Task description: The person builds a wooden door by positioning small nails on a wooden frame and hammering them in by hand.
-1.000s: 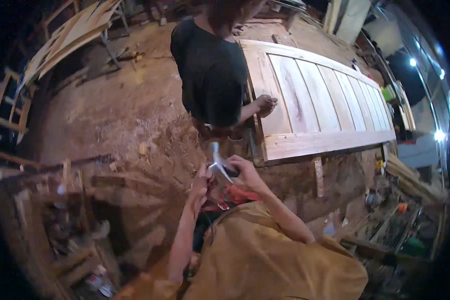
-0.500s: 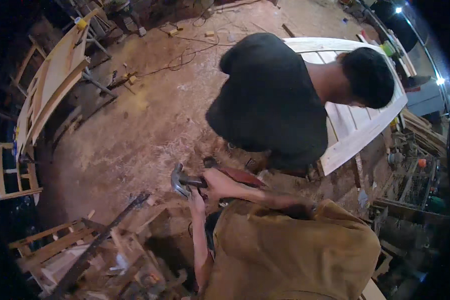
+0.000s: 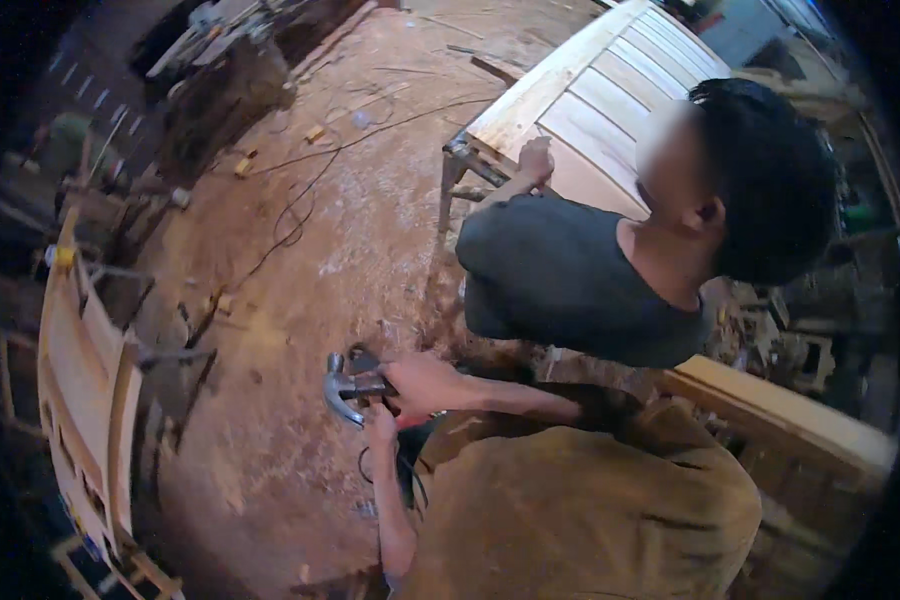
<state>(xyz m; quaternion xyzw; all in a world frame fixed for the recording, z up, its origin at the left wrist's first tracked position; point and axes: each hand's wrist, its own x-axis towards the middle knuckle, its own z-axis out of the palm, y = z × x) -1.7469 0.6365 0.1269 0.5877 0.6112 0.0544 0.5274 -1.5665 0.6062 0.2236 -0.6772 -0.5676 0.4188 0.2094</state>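
A claw hammer (image 3: 342,390) with a shiny metal head and dark handle is in front of me, its head pointing left. My right hand (image 3: 420,387) is closed round its handle. Just below the head, my left hand (image 3: 381,425) is closed and close against the handle. Something dark lies between the two hands, and I cannot make out what the left fingers hold. Beyond the hammer is a small dark shape (image 3: 364,358), too unclear to name. A co-worker in a dark shirt (image 3: 580,270) stands ahead to the right, with a hand (image 3: 536,162) at a slatted wooden panel (image 3: 595,110).
The panel rests on a stand (image 3: 455,170). A pale timber beam (image 3: 780,410) runs along my right. Another wooden panel (image 3: 85,370) stands at the left. A cable (image 3: 305,190) trails over the dusty floor (image 3: 270,400). Piled clutter (image 3: 225,90) stands at the far left.
My view has swung, so the surroundings sit differently. The co-worker's head and arm have turned, and a hand now shows at the panel. The hammer stays in my right hand.
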